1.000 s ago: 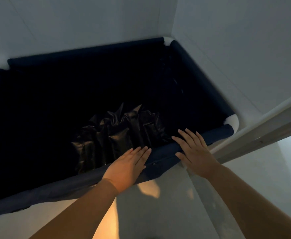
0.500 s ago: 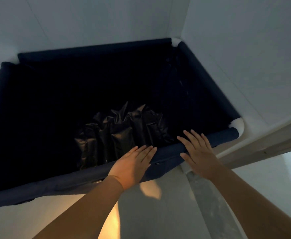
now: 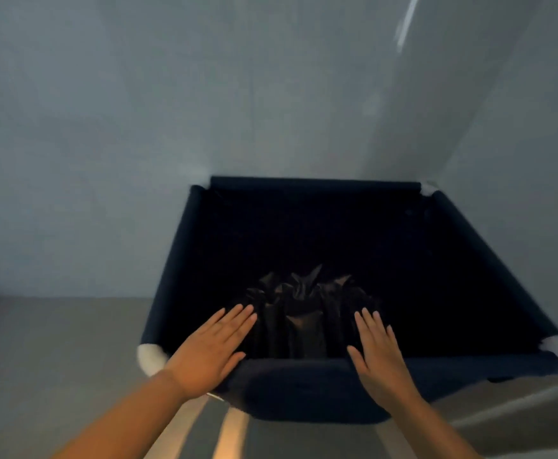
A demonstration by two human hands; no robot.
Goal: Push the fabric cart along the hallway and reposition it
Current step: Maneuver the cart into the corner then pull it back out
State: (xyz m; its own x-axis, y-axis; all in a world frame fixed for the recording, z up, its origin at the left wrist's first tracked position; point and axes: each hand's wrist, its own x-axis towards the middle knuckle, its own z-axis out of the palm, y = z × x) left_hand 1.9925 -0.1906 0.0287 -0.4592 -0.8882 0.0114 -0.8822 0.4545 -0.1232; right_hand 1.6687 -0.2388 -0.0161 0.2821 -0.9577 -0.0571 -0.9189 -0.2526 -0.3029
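Floor (image 3: 56, 376): grey and bare at the left; the wall (image 3: 138, 127) rises behind it. No obstacle shows on that side.
Left hand (image 3: 211, 349): flat, palm down on the near rim, close to the cart's near-left white corner (image 3: 150, 359). Fingers (image 3: 238, 318) are straight and spread, reaching over the rim into the bin and closing on nothing. A flat palm suits pushing more than pulling.
Cart (image 3: 304, 385): a dark fabric bin on a frame, directly ahead of the person. Its far rim (image 3: 314, 185) lies close to the back wall, though whether it touches cannot be told. The near edge is blurred.
Bag (image 3: 301, 306): crumpled, shiny black material at the bottom of the bin, between the two hands as seen from above. It lies loose and nothing grips it.
Right hand (image 3: 378, 352): also flat on the near rim, right of centre, fingers extended and unclenched. The two palms sit apart on the same bar, likely so the push stays even and the cart can be steered.
Right wall (image 3: 502, 127): meets the back wall just behind the cart's far-right corner (image 3: 428, 188), so the cart looks tucked into the corner.
Stage: judged to be final nudging into position.
Risk: open palms could slip off the soft rim.
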